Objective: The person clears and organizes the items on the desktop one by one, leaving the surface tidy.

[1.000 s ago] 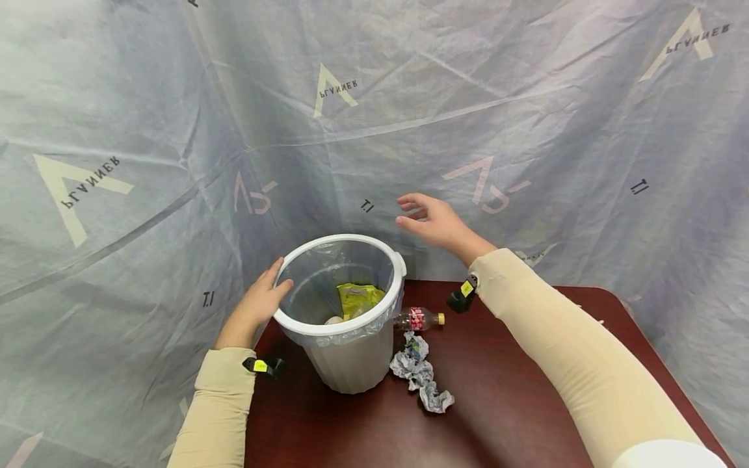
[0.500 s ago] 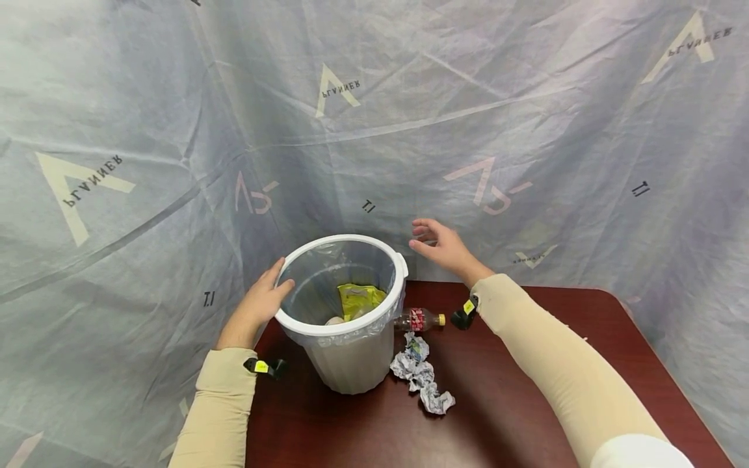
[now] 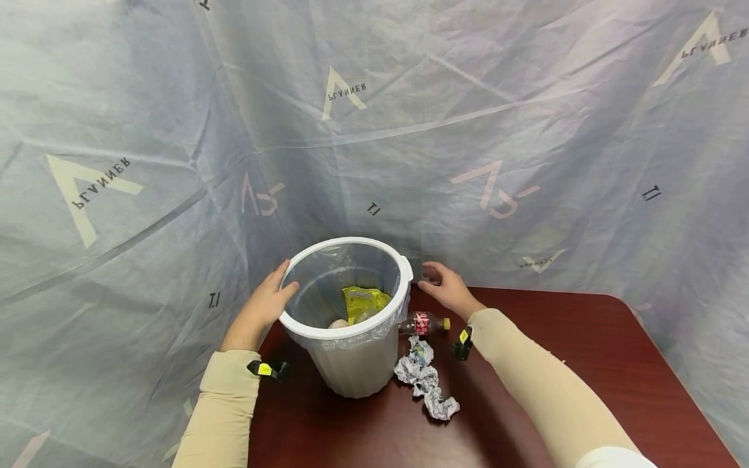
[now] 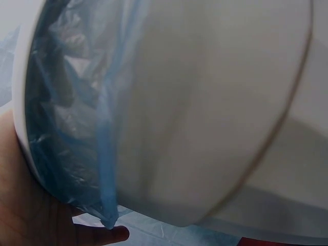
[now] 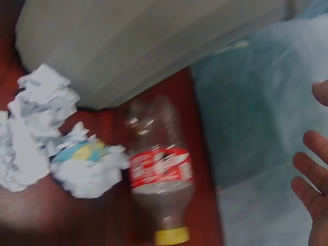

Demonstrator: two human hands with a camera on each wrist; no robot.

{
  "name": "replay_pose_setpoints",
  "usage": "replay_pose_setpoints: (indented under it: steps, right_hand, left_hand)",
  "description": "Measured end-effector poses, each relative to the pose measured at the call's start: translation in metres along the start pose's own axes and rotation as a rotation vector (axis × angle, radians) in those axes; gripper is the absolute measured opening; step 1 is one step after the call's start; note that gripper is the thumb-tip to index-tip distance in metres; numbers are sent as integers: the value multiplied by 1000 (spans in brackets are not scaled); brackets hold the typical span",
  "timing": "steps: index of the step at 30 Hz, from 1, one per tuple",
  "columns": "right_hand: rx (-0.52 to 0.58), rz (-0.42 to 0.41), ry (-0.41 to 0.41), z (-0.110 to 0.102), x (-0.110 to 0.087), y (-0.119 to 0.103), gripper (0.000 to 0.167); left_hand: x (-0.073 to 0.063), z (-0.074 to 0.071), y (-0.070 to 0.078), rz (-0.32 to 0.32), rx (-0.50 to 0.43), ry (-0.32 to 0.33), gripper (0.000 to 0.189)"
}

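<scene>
A pale trash can (image 3: pixel 351 364) with a white rim and a clear plastic liner stands upright on the table. My left hand (image 3: pixel 266 305) grips its rim on the left, thumb over the edge; in the left wrist view that hand (image 4: pixel 25 195) lies against rim and liner. Inside the can are a yellow wrapper (image 3: pixel 364 303) and a pale round item. My right hand (image 3: pixel 447 289) hovers just right of the can's handle tab (image 3: pixel 406 269), fingers loosely bent and holding nothing. Below it lies a plastic bottle (image 5: pixel 161 169) with red label and yellow cap.
Several crumpled paper balls (image 3: pixel 426 378) lie in a row right of the can, beside the bottle. The dark red table (image 3: pixel 556 344) extends to the right, with a rounded far corner. Grey printed curtains (image 3: pixel 468 130) hang behind and at both sides.
My right hand has come down from above the table's far edge to the height of the can's rim. The left hand stays on the rim, and the can stands as before.
</scene>
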State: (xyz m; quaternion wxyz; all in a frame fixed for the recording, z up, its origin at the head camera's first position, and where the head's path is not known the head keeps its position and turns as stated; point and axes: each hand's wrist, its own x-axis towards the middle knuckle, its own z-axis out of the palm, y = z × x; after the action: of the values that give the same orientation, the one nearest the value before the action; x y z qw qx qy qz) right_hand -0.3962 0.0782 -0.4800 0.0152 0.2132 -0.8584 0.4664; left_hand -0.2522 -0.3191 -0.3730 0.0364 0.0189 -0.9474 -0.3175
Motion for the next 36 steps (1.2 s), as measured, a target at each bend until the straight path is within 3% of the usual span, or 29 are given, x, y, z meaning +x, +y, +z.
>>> replay_pose_setpoints:
  steps: [14,21,26,36]
  right_hand:
    - [-76,108,-59,45,-24,56,68]
    - [-324,137,-74,62,-36,64,76]
    - [-419,149,-73,70,-40,65,74]
    - [-350,249,-65,76,-44,71,72]
  left_hand:
    - [-2,-1,-2,-17,-8,-13,69]
    - [-1,-1,-1,-14,-5,-9,69]
    - [-1,-1,-3,-15,-12,-9,69]
    - [0,0,-5,-3,-11,0,69]
